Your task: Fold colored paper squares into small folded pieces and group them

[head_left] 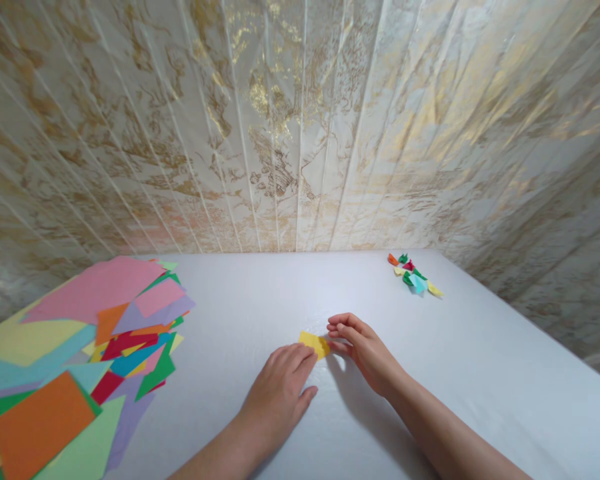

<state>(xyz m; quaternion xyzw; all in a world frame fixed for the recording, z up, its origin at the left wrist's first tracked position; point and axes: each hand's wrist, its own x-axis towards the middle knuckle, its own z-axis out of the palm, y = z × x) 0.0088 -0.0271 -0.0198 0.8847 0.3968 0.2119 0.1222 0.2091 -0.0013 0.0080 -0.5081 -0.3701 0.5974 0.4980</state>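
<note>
A small yellow piece of paper (314, 343) lies on the white table in front of me. My left hand (286, 381) rests palm down, its fingertips stretched over the paper's lower left part and its thumb held apart. At the paper's right edge is my right hand (364, 350), fingers loosely curved and apart. Its lower fingertip is close to that edge; whether it touches, I cannot tell. The left fingers cover part of the paper.
Many coloured paper sheets, including an orange one (43, 423) and a pink one (100, 287), overlap on the left side of the table (260, 293). Several small folded paper pieces (418, 284) sit at the back right. Behind the table hangs a gold-patterned curtain (300, 133).
</note>
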